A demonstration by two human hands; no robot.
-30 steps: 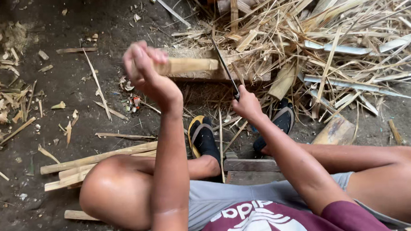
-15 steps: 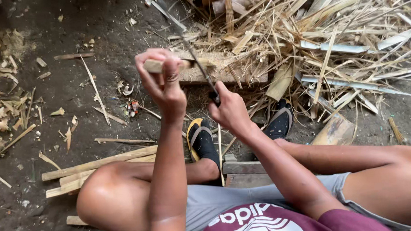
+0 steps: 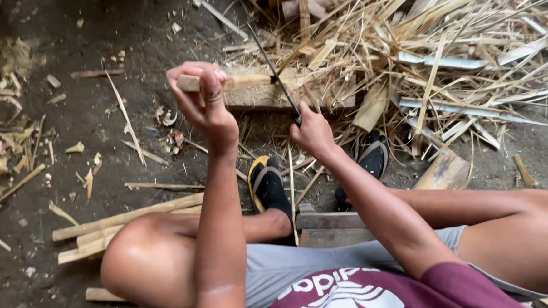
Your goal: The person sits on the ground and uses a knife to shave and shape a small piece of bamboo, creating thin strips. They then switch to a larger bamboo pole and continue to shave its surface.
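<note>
My left hand point(image 3: 206, 104) is raised in front of me and grips the near end of a short pale bamboo strip point(image 3: 239, 81) that lies sideways. My right hand point(image 3: 312, 132) holds the handle of a long dark knife point(image 3: 274, 74). Its blade slants up and away, and its edge meets the strip's right end. Behind the strip lies a thick wooden block point(image 3: 283, 94) on the dirt floor. My feet in black sandals point(image 3: 268, 185) rest just below the hands.
A big heap of split bamboo and dry shavings point(image 3: 443, 51) fills the upper right. Several cut bamboo slats point(image 3: 127, 221) lie by my left knee. Chips are scattered on the dirt at the left point(image 3: 5, 143). A low wooden stool point(image 3: 331, 223) sits between my legs.
My left hand has turned the strip from upright to sideways. My right hand has swung the knife up so the blade now meets the strip's end.
</note>
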